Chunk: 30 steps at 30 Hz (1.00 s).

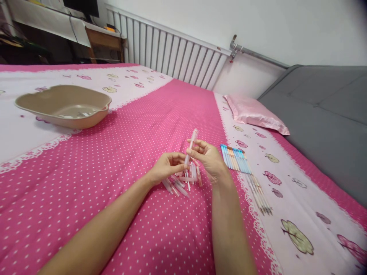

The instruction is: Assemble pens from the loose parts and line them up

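Observation:
Between my two hands a pale pink pen (194,136) stands tilted upright. My right hand (210,158) pinches it around the middle, while the fingers of my left hand (166,166) close on its lower end. Just below lies a loose pile of pink and white pen parts (179,185) on the pink dotted bedspread (129,152). To the right, a row of blue and orange pens (236,158) lies side by side. Nearer to me, a row of whitish pens or pen parts (259,194) continues from it.
A beige plastic basin (63,122) with a few small pieces inside sits on the bed at the left. At the far right are a pink pillow (256,114) and a grey headboard (323,103). A white radiator (172,49) and a desk (103,38) stand beyond the bed.

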Motion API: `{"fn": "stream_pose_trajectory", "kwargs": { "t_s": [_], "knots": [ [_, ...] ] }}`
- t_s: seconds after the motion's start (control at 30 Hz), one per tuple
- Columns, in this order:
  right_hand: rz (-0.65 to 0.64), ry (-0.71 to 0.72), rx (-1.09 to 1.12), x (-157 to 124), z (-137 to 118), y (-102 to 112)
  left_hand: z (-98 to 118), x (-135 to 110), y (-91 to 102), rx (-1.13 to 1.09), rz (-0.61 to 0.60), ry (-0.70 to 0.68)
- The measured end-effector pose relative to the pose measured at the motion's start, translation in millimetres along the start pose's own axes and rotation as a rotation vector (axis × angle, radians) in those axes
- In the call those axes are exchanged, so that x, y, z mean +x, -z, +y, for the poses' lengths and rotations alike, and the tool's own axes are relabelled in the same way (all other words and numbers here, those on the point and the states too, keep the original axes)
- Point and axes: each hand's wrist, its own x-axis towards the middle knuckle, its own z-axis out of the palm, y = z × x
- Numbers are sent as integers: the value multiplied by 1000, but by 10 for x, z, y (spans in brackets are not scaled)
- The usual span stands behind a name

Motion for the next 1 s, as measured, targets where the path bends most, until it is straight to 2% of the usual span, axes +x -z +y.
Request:
{"fn": "stream_pose_trajectory", "kwargs": {
  "t_s": [0.17, 0.4, 0.5, 0.8, 1.0],
  "knots": [
    [41, 42, -26, 3, 16, -40, -31, 21, 19, 38, 26, -28],
    [-148, 12, 59, -46, -51, 28, 32, -13, -2, -5, 38, 10],
    [-185, 1, 60, -41, -51, 52, 43, -23, -1, 0, 31, 35],
    [-44, 20, 8, -6, 1, 29, 23, -19, -6, -18, 16, 28],
    [-16, 39, -17, 2, 22, 6, -8, 15, -7, 13, 71, 21]
  ]
}}
